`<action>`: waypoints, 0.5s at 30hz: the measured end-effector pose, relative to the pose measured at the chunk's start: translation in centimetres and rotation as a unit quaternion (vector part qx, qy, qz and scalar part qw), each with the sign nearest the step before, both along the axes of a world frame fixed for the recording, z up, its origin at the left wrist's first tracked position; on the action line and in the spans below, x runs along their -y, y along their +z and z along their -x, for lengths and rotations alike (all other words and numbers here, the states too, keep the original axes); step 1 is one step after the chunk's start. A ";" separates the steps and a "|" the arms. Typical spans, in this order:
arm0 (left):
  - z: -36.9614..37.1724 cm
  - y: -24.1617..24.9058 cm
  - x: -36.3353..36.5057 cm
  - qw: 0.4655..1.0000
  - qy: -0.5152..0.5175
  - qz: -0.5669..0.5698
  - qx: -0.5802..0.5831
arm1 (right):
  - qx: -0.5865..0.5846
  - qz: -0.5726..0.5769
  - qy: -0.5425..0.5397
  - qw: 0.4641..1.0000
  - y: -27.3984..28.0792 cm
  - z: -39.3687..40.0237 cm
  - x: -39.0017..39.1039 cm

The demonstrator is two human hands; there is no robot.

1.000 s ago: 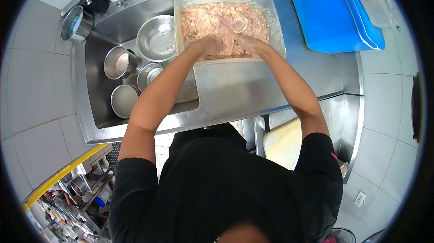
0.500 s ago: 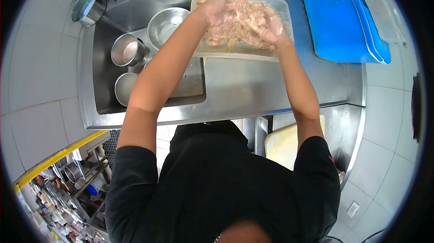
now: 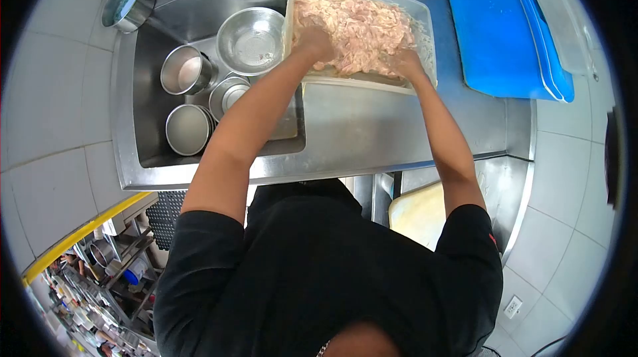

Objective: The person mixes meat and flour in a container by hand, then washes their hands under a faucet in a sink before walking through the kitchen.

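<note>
A rectangular translucent plastic tub sits on the steel counter beside the sink, full of pale pink strips of raw meat in a wet coating. My left hand is pushed into the meat near the tub's left side. At the lower right of the tub, my right hand presses into the meat by the near wall. Meat and blur hide the fingers of both hands, so their grip does not show.
In the sink basin stand a wide metal bowl, a metal pot and several round containers. Another pot rests at the sink's far left corner. Blue bins stand right of the tub.
Both hands have come down and nearer my body, from lifting meat at the tub's middle to being sunk in it. The meat now lies spread more evenly across the tub.
</note>
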State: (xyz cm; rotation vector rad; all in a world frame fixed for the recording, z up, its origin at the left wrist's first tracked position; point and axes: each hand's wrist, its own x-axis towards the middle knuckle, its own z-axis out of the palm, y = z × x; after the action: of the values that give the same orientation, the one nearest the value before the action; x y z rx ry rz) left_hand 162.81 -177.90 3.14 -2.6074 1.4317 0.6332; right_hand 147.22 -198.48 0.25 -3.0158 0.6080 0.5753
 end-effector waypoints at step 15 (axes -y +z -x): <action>0.0 3.4 1.0 0.513 0.285 0.271 -0.763 | 0.154 -0.710 -0.326 0.605 1.7 -2.8 -3.2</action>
State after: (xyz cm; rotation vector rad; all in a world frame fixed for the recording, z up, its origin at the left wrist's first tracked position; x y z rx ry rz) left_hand 162.78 -178.92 6.51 -2.4630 0.5279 3.7172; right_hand 150.01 -195.32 1.92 -1.1763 0.6489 0.2131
